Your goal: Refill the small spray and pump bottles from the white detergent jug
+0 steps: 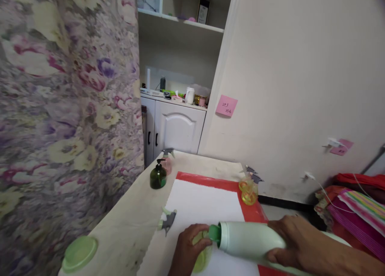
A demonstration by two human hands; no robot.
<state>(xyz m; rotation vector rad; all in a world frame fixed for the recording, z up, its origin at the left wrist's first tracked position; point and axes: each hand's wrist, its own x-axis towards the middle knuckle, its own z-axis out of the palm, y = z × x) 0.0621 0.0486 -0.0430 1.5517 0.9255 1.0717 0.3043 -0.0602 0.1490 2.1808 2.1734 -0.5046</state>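
Note:
My right hand grips a large pale green bottle, held on its side with its green neck pointing left. My left hand is wrapped round a small yellow-green bottle right at that neck, over a white sheet on a red mat. A grey spray head lies just left of my left hand.
On the table stand a dark green pump bottle, a pink spray bottle, a yellow spray bottle and a green lid. A floral curtain hangs at left. White cupboard behind; coloured fabric at right.

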